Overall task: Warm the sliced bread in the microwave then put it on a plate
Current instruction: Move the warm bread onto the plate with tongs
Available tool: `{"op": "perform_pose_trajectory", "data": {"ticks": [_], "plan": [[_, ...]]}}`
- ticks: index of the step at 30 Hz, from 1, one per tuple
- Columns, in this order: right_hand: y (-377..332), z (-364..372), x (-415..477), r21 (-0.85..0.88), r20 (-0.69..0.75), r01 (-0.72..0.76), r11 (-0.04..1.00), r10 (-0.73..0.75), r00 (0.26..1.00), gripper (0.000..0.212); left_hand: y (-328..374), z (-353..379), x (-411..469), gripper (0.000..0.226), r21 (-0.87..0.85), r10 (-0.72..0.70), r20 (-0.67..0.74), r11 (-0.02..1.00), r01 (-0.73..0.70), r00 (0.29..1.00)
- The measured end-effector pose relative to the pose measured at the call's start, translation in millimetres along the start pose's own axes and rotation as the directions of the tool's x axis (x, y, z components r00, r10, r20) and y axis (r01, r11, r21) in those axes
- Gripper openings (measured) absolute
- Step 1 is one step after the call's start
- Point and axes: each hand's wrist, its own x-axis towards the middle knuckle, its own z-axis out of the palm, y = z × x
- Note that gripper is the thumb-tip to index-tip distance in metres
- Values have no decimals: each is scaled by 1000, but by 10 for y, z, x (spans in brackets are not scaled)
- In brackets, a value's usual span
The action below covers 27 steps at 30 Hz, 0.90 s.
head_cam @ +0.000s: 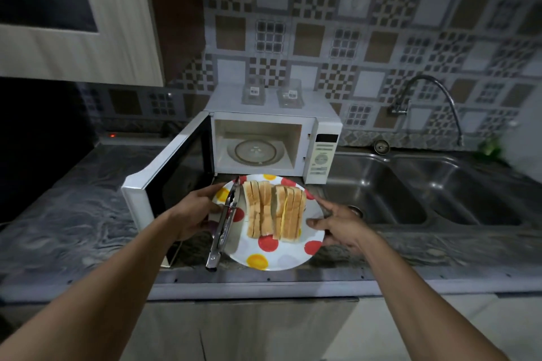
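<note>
White plate [241, 244] | left hand [193, 211] grips rim | right hand [340, 226] splayed, touches rim

Glossy dotted plate [281, 258], shiny metal tongs [223, 226], steel sink [410, 199], polished marbled stone counter [73, 214].
</note>
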Motion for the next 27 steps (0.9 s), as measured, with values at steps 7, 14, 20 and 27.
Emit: {"op": "perform_pose_trajectory", "data": {"ticks": [7, 14, 20, 27], "plan": [[-38, 61, -675, -51, 47, 56, 997, -54, 997, 75, -24, 25, -667, 64, -24, 7, -41, 1000, -8, 999], [49, 216, -1216, -84, 128, 68, 994, -57, 990, 74, -223, 30, -1447, 63, -60, 24, -63, 998, -28, 998], [193, 509, -1566, -154, 184, 105, 982, -76, 980, 74, -419, -69, -2106, 56, -107, 0, -80, 994, -9, 997], [120, 1119, -1766, -189, 259, 156, 969, -104, 960, 65, -520, -563, -2662, 57, -111, 18, -138, 993, -33, 990]]}}
